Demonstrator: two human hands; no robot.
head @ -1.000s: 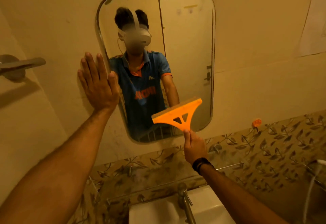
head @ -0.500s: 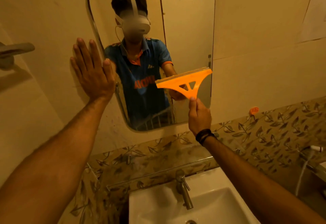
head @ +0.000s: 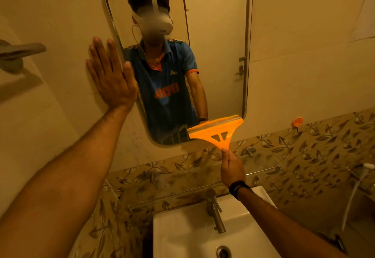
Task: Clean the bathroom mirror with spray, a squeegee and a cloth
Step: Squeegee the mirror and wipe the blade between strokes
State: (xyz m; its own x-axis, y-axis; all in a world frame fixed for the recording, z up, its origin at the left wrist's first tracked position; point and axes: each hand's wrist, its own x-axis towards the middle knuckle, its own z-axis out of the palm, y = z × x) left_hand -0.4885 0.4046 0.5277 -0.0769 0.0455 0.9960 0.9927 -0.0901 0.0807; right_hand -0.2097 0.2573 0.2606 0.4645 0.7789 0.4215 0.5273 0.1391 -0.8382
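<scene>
The rounded bathroom mirror [head: 219,44] hangs on the beige wall and reflects a person in a blue shirt. An orange squeegee [head: 218,132] lies with its blade against the mirror's lower right corner. My right hand [head: 231,166] grips its handle from below. My left hand [head: 110,75] rests flat on the wall at the mirror's left edge, fingers up and apart. No spray bottle or cloth is in view.
A white basin [head: 182,233] with a metal tap [head: 215,211] sits below. Leaf-patterned tiles [head: 304,156] run under the mirror, with a metal rail [head: 261,171] and an orange hook [head: 297,121]. A metal fixture [head: 18,54] juts out at far left.
The squeegee rose to mid-mirror on the right side, then came down to the lower right corner. My left hand stayed flat on the wall.
</scene>
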